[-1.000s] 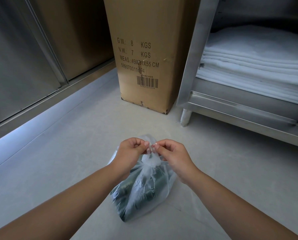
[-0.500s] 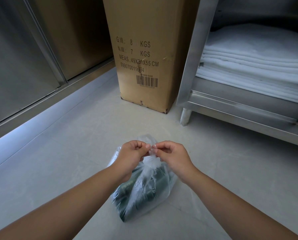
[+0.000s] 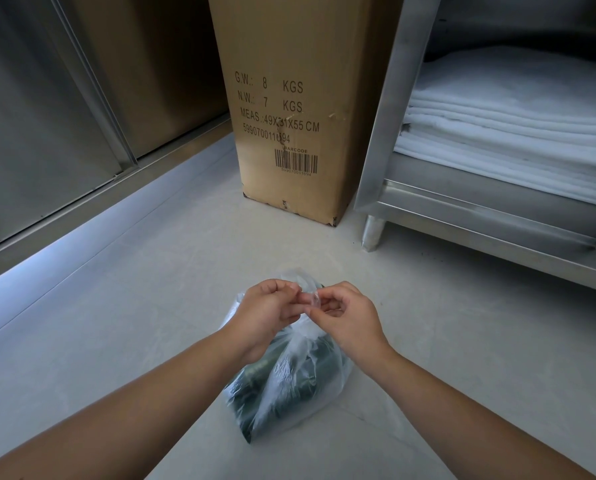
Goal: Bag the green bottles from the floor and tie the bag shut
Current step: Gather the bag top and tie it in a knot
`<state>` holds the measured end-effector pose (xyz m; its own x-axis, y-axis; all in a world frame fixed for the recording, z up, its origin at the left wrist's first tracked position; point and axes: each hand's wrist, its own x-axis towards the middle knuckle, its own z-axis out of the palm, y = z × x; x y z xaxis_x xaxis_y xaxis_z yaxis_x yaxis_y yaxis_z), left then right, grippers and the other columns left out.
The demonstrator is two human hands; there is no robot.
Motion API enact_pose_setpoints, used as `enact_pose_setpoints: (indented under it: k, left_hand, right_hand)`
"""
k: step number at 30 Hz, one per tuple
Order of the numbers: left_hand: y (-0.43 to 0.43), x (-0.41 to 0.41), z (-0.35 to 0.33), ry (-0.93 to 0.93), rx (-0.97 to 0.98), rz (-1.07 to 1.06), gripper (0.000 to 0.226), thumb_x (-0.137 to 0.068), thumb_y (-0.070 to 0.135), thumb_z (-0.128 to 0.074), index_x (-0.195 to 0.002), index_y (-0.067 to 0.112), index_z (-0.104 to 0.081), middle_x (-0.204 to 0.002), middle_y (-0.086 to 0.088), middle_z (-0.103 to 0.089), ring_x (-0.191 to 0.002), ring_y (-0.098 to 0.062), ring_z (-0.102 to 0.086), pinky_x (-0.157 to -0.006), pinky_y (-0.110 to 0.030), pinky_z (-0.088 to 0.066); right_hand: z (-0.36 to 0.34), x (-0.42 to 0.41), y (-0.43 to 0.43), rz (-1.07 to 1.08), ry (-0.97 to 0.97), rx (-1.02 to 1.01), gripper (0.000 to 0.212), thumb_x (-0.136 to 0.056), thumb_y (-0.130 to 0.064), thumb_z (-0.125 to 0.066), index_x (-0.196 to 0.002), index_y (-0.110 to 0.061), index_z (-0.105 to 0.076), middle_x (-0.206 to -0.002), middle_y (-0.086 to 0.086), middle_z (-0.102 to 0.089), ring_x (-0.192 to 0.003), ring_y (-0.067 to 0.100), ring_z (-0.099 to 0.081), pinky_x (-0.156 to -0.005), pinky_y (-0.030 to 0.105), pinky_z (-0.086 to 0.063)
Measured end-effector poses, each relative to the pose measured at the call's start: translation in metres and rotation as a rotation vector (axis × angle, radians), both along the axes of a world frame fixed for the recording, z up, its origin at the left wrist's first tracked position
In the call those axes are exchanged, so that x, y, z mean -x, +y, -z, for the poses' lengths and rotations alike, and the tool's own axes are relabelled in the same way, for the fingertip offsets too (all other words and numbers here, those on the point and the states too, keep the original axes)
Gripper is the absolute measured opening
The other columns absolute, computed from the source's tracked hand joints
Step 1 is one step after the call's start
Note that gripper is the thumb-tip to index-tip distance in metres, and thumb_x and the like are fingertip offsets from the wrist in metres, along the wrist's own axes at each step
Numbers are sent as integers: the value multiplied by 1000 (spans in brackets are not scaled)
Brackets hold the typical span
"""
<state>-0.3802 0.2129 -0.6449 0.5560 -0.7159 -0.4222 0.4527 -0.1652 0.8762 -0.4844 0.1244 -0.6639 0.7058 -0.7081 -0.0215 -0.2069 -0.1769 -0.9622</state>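
Head view: a bag (image 3: 289, 386) of clear film is seen lying on the floor (image 3: 151, 323) at 6 o'clock, with both forearms reaching in from the lower corners.
Contents: dark green bottles (image 3: 251, 379) are seen through the film, laid on their sides inside the bag. Their number cannot be told, and none is seen loose on the floor.
Grip, left: the left hand (image 3: 268, 317) is curled, and a strip of the bag's top is pinched between thumb and fingers.
Grip, right: the right hand (image 3: 348, 320) is curled likewise, with another bit of film pinched at thumb and forefinger. The two sets of fingertips are almost touching.
Neck: the film is gathered to a narrow neck (image 3: 305, 336) just under the hands, at 12 o'clock of the bag's body. Whether a knot is already formed is hidden by the fingers.
Reason for the hold: the ends are kept close together above the neck, so a knot is judged to be formed or drawn tight there. The bag is left on the floor, so the bottles' weight is carried by the floor and not by the thin film.
Stage: bagging is judged done and tying is in hand.
Surroundings: a box (image 3: 300, 98) is stood at 12 o'clock, a steel rack (image 3: 462, 202) with folded white cloths (image 3: 514, 116) at 2 o'clock, and metal panels (image 3: 29, 116) at 10 o'clock.
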Motion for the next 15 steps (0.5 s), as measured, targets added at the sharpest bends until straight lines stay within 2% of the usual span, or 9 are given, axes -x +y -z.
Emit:
enact_pose_setpoints:
  k: [2,5,8,13,15]
  left_hand:
    - [-1,1,-1,16,4,-1,13,-92,8,-48,-81,9,-56,-83,-11,-68,-69,-17,-67,-83,-32,-49]
    - [0,2,-2,16,9,16,13,-92,7,-46,-83,10,-54,-84,-11,-69,-76,-19,-68,-84,-33,-49]
    - [1,1,-3,26,17,23,15,-93,7,-43,-82,11,-54,-86,-11,-68,-78,-19,-70,-76,-31,-50]
    - [0,0,-5,38,30,40,15,-93,8,-43,-82,11,-54,-89,-12,-67,-85,-24,-68,-71,-30,-49]
    - [-2,-1,-3,-52,0,63,14,-93,10,-45,-82,12,-54,-87,-9,-67,-88,-22,-67,-70,-28,-48]
  right_hand:
    - [1,0,0,20,-5,12,17,-78,-8,-69,-76,-24,-64,-82,-8,-56,-67,-7,-57,-68,8,-48]
    - [3,-1,-1,42,-16,27,8,-77,-2,-68,-80,-10,-68,-79,-5,-55,-65,-8,-56,-63,5,-45]
    - [5,0,-4,43,-34,26,7,-78,1,-66,-84,-1,-70,-76,-4,-55,-62,-9,-56,-60,5,-43]
    - [7,-1,-8,54,-28,37,7,-80,-2,-65,-83,-4,-71,-73,-6,-56,-62,-8,-55,-61,4,-41]
    - [7,-2,-10,56,-13,23,8,-81,-4,-64,-79,-9,-70,-73,-7,-58,-64,-8,-55,-62,5,-41]
